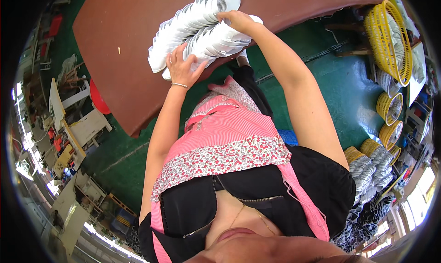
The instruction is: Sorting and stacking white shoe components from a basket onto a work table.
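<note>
Two long rows of nested white cup-shaped pieces lie side by side on the brown-covered table, the far row point(186, 22) and the near row point(206, 43). What exactly the pieces are I cannot tell. My left hand point(181, 69), with a ring and a bracelet, grips the left end of the near row with its fingers spread over the pieces. Bent over the right end of that row, my right hand point(237, 22) holds it from above, fingertips reaching toward the far row. Both rows slant from lower left to upper right.
The brown table point(115, 79) has its near edge close to my body. Yellow baskets point(372, 47) stand on the right, with bundled grey-white pieces point(372, 169) below them. A red round object point(99, 97) and wooden benches point(87, 125) are at left on the green floor.
</note>
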Available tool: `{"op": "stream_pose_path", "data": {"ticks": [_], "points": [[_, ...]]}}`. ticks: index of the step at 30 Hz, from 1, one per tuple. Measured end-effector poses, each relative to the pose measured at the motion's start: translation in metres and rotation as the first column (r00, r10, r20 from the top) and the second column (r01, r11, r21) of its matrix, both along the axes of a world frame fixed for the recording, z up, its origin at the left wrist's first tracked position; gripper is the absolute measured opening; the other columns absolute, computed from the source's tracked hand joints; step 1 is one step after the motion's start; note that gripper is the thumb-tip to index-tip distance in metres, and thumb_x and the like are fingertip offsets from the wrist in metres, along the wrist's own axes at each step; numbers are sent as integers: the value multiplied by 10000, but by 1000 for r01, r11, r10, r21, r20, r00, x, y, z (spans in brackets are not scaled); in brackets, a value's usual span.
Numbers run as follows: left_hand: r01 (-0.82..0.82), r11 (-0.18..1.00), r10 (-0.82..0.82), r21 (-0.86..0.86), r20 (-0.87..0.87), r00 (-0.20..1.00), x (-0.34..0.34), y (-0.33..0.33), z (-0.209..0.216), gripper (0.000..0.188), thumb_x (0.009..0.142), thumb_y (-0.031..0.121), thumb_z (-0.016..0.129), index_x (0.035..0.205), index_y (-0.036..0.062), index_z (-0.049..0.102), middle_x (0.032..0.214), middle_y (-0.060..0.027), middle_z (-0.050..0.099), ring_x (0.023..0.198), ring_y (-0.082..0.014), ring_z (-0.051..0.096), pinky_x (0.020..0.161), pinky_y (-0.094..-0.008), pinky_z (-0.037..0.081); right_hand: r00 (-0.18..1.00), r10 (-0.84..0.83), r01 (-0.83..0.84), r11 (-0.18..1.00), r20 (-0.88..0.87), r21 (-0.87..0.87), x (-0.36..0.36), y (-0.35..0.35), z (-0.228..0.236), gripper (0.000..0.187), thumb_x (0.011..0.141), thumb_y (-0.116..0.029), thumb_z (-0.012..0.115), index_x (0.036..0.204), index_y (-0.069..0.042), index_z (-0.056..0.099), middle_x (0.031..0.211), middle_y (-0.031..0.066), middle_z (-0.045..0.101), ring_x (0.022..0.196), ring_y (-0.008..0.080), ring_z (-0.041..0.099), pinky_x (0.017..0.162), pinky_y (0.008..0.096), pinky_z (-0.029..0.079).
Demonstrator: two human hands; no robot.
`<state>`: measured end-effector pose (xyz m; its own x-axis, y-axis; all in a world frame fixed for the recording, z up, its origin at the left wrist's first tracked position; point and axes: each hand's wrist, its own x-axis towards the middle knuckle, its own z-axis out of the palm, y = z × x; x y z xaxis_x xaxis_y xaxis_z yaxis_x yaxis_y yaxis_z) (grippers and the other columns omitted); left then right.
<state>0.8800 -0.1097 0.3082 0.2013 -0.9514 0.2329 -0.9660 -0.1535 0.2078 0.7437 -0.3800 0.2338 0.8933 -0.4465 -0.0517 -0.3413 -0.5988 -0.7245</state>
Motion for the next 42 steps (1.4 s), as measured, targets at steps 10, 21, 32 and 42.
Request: {"op": "stream_pose_path", "data": {"ticks": [10, 21, 32, 42], "points": [[-229, 972, 223, -47, -108, 969, -1, -22, -30, 179, 762, 286, 735, 807, 124, 674, 1212, -63, 618, 1164, -314, 505, 959, -466, 373, 998, -41, 40, 999, -37, -14, -1, 3, 6, 278, 878, -131, 588, 1110, -261, 670, 1058, 151, 677, 1049, 362, 649, 882, 452, 511], [96, 995, -95, 2, -169, 981, 9, -45, -11, 648, 718, 60, 613, 1331, 269, 621, 1415, -108, 473, 1250, -341, 460, 1058, -492, 350, 1000, -23, 23, 1000, 12, 16, -2, 2, 3, 273, 836, -138, 653, 1089, -238, 684, 1043, 159, 676, 1062, 356, 644, 894, 444, 512], [215, 972, -219, 97, 33, 975, 28, -53, 2, 507, 745, 248, 718, 1248, 270, 656, 1463, -122, 449, 1325, -330, 435, 1051, -511, 384, 998, 30, -25, 997, -61, 79, 4, -7, 5, 272, 814, -212, 693, 1084, -239, 665, 1101, 158, 651, 1099, 354, 626, 914, 452, 501], [-36, 991, 26, -127, -79, 997, -22, -77, -4, 411, 765, 445, 809, 901, 87, 660, 1305, -183, 533, 1191, -385, 496, 973, -488, 433, 996, 19, -12, 997, -91, 72, 5, -5, 4, 294, 805, -185, 698, 1087, -258, 665, 1079, 124, 641, 1120, 313, 615, 914, 425, 495]]}}
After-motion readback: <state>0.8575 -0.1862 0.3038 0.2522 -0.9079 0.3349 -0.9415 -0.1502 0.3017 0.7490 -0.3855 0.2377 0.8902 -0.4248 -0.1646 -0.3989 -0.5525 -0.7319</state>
